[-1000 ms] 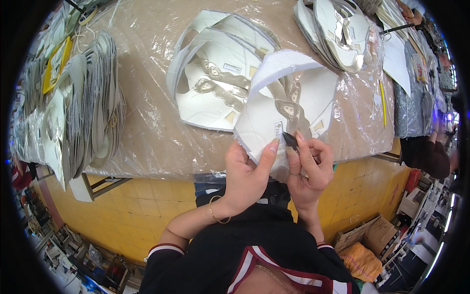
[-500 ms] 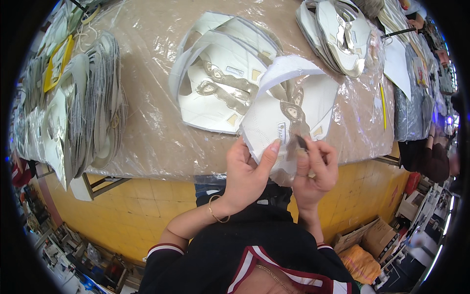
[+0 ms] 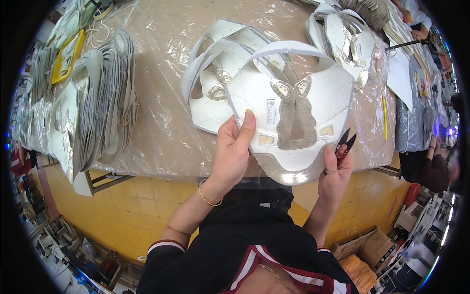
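A white shoe upper with beige and shiny gold trim is spread flat between my hands, above the table's near edge. My left hand pinches its left edge, thumb on top. At its lower right edge is my right hand, whose thumb presses on the upper. Small dark thread snips are tucked in the right hand's fingers, blades pointing up and away from the upper. Behind the held piece, more white shoe uppers lie overlapping on the table and are partly covered by it.
Plastic sheeting covers the table. Thick stacks of uppers stand at the left beside a yellow frame. Another pile of uppers lies at the far right, near a yellow stick. Cardboard boxes sit on the floor at right.
The upper has been turned and opened out to face me. My right hand has moved right, from the middle of the piece to its edge, with the snips now pointing away.
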`<state>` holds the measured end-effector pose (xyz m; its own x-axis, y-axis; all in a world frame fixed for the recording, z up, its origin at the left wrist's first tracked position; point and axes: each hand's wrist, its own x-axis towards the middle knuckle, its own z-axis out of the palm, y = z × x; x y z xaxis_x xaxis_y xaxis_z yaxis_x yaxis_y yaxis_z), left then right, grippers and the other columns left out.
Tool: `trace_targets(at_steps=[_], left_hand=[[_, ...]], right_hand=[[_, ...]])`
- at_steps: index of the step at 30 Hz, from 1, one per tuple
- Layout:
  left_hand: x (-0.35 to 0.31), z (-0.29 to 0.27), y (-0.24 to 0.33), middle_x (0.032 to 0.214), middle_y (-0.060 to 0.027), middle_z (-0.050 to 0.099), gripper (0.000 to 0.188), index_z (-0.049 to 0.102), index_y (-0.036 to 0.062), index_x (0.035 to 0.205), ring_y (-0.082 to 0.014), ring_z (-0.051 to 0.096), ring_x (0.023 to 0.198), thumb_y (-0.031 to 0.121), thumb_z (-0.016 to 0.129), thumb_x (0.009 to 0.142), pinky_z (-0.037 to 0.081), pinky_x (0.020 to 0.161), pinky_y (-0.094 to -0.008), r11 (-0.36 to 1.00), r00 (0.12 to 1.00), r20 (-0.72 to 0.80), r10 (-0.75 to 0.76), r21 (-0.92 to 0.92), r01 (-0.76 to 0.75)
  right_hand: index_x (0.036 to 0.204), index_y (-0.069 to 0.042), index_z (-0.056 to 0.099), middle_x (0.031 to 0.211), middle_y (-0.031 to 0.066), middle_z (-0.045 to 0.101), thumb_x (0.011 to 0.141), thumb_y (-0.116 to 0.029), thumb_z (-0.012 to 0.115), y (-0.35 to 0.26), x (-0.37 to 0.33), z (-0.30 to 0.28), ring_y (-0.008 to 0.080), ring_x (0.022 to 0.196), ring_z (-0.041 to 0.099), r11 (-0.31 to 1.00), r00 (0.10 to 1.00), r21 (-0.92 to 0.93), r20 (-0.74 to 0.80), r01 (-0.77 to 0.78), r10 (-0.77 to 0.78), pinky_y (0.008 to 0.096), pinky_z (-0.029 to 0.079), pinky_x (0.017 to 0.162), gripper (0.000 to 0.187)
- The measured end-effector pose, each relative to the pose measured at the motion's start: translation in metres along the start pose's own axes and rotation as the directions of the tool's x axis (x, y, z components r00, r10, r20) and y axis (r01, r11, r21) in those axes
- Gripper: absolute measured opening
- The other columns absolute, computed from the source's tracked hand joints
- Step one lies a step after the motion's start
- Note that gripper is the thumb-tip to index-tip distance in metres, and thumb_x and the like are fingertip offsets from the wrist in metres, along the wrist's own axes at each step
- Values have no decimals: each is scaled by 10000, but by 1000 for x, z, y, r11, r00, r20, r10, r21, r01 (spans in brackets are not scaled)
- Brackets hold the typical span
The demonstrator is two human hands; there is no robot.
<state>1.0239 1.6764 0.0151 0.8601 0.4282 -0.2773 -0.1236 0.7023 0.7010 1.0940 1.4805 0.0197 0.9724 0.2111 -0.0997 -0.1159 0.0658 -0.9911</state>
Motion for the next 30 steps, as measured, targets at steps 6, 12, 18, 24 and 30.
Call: trace_targets(at_steps=[6, 12, 18, 24, 30], left_hand=[[-9, 3, 0, 1199, -95, 620, 336, 511, -59, 1263, -112, 575, 1069, 112, 568, 980, 456, 947, -276, 987, 979, 189, -80, 151, 51], [-17, 6, -1, 1211, -103, 609, 370, 495, -58, 1281, -131, 560, 1117, 3, 597, 931, 448, 980, -287, 981, 967, 237, -91, 189, 46], [-17, 3, 3, 1226, -111, 606, 377, 490, -65, 1289, -144, 560, 1130, -8, 592, 930, 437, 990, -286, 979, 971, 219, -96, 199, 52], [-20, 6, 0, 1228, -115, 604, 390, 487, -71, 1289, -145, 558, 1131, 22, 609, 930, 439, 983, -289, 984, 976, 208, -67, 178, 29], [-30, 20, -4, 1183, -111, 621, 438, 516, -70, 1238, -140, 588, 1071, 77, 706, 872, 477, 911, -291, 896, 956, 216, -201, 436, 90]], right_hand=[[973, 5, 608, 941, 18, 630, 934, -34, 610, -2, 5, 13, 46, 834, 533, 988, 983, 83, -141, 132, -119, 196, 417, 754, 55], [995, -6, 620, 949, -6, 620, 947, -68, 606, -11, 2, 19, 33, 833, 516, 987, 977, 112, -195, 114, -91, 185, 401, 749, 79], [1043, -34, 601, 985, 3, 629, 994, -107, 536, -11, -2, 20, 49, 876, 564, 949, 991, 306, -123, 81, -45, 208, 450, 789, 109], [1060, -27, 592, 998, 23, 638, 1007, -128, 515, -8, 1, 20, 75, 905, 594, 941, 991, 325, -122, 88, -51, 243, 479, 806, 139], [1054, 17, 578, 960, -20, 586, 1018, -130, 494, -9, -3, 29, 21, 851, 488, 974, 990, 203, -120, 97, -74, 183, 399, 763, 173]])
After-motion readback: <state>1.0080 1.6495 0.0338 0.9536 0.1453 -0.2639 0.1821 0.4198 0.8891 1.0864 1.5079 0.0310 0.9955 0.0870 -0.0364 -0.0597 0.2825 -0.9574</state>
